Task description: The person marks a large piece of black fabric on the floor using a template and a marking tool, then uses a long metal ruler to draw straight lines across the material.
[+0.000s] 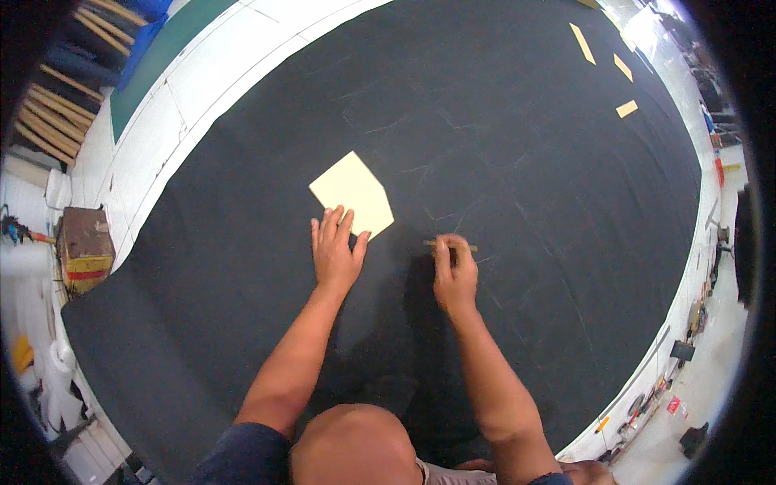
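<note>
My left hand lies with its fingers spread over the lower left edge of a pale yellow, five-sided card pattern piece. The card rests flat on a wide sheet of black fabric. To the right of the card, my right hand pinches a thin pencil-like stick between thumb and fingers. The stick lies nearly level, its two ends showing on either side of the fingers. Faint pale lines mark the fabric ahead of and around this hand.
Several small card pieces lie on the fabric at the far right. A brown box with a yellow and red front stands beyond the left edge. Rolled goods are stacked at the upper left. Small tools line the right table edge.
</note>
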The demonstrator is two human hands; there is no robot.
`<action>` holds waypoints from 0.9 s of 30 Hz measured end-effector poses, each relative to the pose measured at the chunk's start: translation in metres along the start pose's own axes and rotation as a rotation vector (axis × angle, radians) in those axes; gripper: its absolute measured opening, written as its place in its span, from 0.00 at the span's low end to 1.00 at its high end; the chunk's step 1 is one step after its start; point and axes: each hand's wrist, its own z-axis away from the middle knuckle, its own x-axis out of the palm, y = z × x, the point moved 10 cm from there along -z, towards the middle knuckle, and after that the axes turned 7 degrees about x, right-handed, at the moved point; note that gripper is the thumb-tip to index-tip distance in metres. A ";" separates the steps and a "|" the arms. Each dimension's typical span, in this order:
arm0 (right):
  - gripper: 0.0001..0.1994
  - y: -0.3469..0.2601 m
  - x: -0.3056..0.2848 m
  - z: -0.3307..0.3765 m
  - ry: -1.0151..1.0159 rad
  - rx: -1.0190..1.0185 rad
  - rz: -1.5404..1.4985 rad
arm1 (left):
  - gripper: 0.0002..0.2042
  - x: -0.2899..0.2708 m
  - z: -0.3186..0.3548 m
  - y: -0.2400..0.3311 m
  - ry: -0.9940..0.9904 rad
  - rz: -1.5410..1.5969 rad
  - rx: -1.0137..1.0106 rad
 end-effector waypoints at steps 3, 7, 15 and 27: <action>0.10 0.028 -0.036 0.041 0.014 -0.016 0.049 | 0.23 0.000 0.035 0.027 -0.028 0.001 0.073; 0.10 0.075 -0.056 0.096 0.007 0.189 -0.102 | 0.22 0.005 0.090 0.078 -0.107 0.082 0.176; 0.08 0.075 -0.078 0.115 0.112 0.109 -0.049 | 0.22 0.013 0.100 0.093 -0.101 0.083 0.170; 0.08 0.062 -0.060 0.111 0.035 0.077 0.010 | 0.22 0.011 0.099 0.093 -0.071 0.123 0.150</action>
